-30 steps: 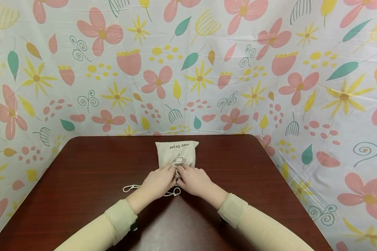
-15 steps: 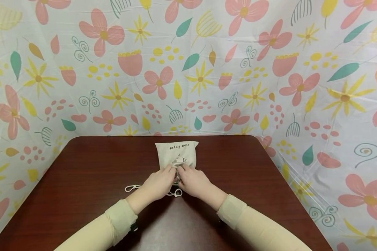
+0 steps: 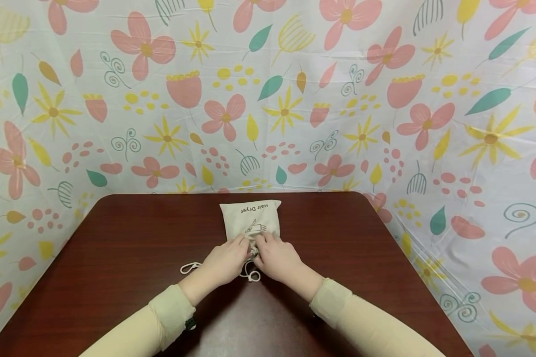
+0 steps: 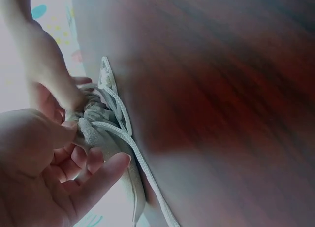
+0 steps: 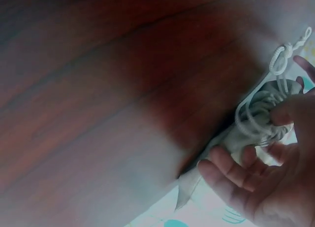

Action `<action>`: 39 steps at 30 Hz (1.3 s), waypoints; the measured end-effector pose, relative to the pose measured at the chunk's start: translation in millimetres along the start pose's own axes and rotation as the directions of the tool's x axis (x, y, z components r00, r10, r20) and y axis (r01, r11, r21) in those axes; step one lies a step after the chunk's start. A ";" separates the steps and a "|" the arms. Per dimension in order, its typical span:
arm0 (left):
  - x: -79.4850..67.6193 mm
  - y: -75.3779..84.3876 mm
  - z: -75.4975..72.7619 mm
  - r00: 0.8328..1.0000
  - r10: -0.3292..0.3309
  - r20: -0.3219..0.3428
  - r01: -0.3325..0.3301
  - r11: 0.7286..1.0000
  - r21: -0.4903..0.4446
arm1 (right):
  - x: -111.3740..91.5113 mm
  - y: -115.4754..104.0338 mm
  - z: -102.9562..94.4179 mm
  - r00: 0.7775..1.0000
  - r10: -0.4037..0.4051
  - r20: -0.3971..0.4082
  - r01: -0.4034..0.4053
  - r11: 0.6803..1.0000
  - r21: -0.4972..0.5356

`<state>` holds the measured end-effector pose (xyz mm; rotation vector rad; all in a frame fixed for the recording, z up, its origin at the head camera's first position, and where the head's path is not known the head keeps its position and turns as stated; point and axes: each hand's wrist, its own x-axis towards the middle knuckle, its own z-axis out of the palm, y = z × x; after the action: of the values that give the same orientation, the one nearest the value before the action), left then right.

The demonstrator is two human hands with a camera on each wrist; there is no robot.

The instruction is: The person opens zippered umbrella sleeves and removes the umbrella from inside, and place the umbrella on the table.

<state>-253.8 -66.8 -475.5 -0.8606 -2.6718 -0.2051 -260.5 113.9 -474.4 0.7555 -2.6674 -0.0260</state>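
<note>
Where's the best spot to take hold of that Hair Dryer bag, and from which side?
Probably the gathered neck of the bag, pinched from the near side, as the left hand and right hand do: that end faces the wearer's camera, bunched and narrower than the rest.

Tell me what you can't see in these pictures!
Inside of the bag, all views: cloth hides it.
Where the white cord ends, left wrist view: the bottom edge cuts it off.
More of that cord, head view: the left hand covers it.
Dark thing at the left cuff, head view: too small.
</note>
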 end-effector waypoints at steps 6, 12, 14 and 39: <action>-2.8 1.5 3.0 0.998 -0.020 -0.053 0.023 0.999 0.048 | -1.4 -0.4 0.3 0.993 0.115 -0.014 -0.115 0.993 0.010; -1.1 7.0 6.4 0.991 -0.043 -0.126 0.056 0.993 0.100 | -2.5 -0.8 2.8 0.989 0.147 -0.021 -0.148 0.988 -0.038; -0.2 8.5 7.4 0.987 -0.043 -0.152 0.061 0.991 0.119 | -3.2 -0.6 2.6 0.990 0.135 -0.028 -0.136 0.990 -0.047; 1.2 15.4 9.8 0.985 -0.077 -0.152 0.091 0.992 0.088 | -3.8 0.2 -2.0 0.994 0.106 -0.017 -0.107 0.989 -0.099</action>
<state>-248.2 -51.4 -483.7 -0.6767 -2.5578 -0.1542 -256.8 116.2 -473.8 0.5795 -2.6690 -0.1255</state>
